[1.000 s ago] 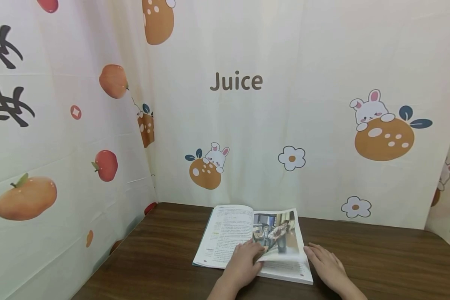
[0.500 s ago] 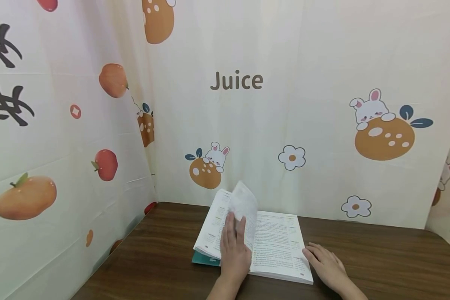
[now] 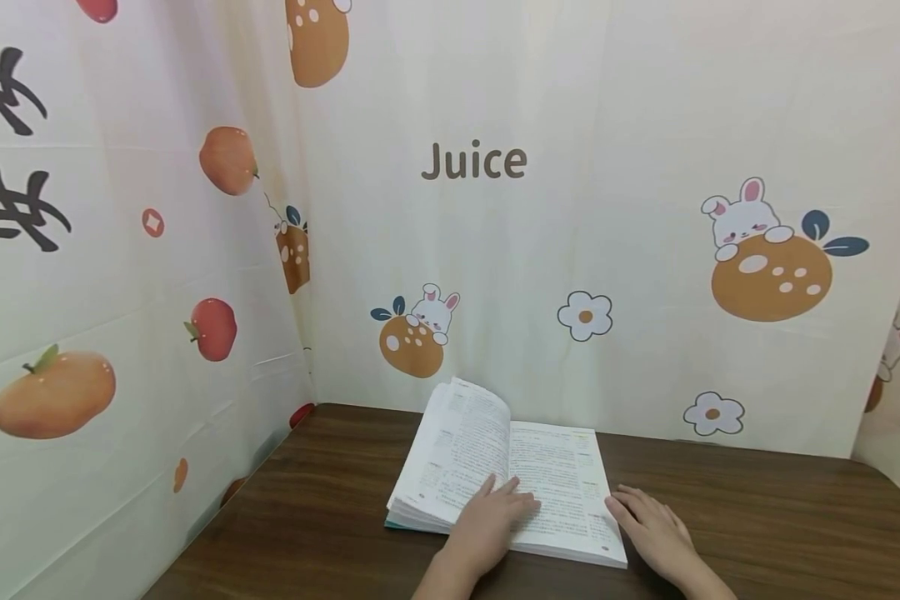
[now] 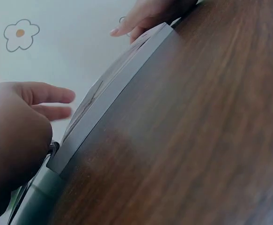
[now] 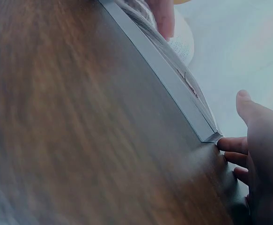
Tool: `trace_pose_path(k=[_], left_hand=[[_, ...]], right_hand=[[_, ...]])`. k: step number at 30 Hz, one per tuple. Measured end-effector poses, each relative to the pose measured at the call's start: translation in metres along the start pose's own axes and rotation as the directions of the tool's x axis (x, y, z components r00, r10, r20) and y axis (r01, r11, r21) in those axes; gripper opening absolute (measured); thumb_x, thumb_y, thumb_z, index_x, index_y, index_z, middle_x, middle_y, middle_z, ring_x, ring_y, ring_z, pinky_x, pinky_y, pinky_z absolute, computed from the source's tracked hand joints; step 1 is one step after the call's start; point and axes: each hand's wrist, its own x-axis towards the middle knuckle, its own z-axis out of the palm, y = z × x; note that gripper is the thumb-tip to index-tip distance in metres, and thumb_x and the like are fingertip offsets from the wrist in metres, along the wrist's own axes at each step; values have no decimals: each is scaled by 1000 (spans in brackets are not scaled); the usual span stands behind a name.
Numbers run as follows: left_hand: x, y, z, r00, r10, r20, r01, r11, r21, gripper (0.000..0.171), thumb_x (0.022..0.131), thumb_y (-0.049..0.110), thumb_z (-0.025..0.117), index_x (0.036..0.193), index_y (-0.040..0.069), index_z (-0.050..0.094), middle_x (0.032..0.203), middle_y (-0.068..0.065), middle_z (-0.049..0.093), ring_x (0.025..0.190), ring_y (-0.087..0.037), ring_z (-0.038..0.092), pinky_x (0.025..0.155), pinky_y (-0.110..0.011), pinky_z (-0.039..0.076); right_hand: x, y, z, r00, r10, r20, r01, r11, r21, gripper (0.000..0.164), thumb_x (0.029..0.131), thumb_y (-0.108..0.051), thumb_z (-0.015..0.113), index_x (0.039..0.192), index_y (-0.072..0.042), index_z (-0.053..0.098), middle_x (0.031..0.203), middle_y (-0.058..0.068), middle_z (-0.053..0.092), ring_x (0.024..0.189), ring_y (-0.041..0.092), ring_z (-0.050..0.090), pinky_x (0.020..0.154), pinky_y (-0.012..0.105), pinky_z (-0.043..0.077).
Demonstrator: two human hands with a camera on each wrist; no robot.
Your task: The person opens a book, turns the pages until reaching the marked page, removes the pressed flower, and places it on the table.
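Note:
An open book (image 3: pixel 558 471) lies in the middle of the head view, with printed text on both visible pages. Its left pages (image 3: pixel 461 442) bow upward in a loose stack, and a strip of teal cover shows beneath their lower corner. Over the lower part of the book, near the spine, is my left hand (image 3: pixel 491 525), fingers spread toward the right page. My right hand (image 3: pixel 654 533) rests on the table by the lower right edge of the book. In the right wrist view, its fingertips (image 5: pixel 232 143) are right at the book's corner.
The dark wooden table (image 3: pixel 307 500) extends to both sides of the book. Close behind it hangs a pale curtain (image 3: pixel 510 250) printed with fruit, rabbits, flowers and the word Juice. Another printed curtain (image 3: pixel 120 275) borders the left side.
The picture page has been turned over to the left by my left hand, which has come back to the lower middle of the book. My right hand has stayed almost still.

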Motion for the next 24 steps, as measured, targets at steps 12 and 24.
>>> trace_pose_path(k=[12, 24], left_hand=[[-3, 5, -1, 949, -159, 272, 232, 937, -260, 65, 78, 69, 50, 128, 27, 55, 140, 6, 43, 133, -18, 30, 99, -66, 21], [-4, 7, -3, 946, -168, 277, 243, 934, -262, 75, 66, 73, 58, 127, 29, 55, 140, 5, 42, 134, -22, 29, 96, -70, 20]], right_hand=[[-1, 7, -4, 996, -78, 50, 76, 996, 45, 73, 81, -49, 62, 129, 4, 48, 140, 29, 32, 128, 52, 18, 96, 69, 5], [0, 9, -3, 995, -81, 57, 79, 996, 47, 74, 78, -48, 66, 129, 3, 49, 140, 29, 33, 129, 52, 19, 99, 68, 5]])
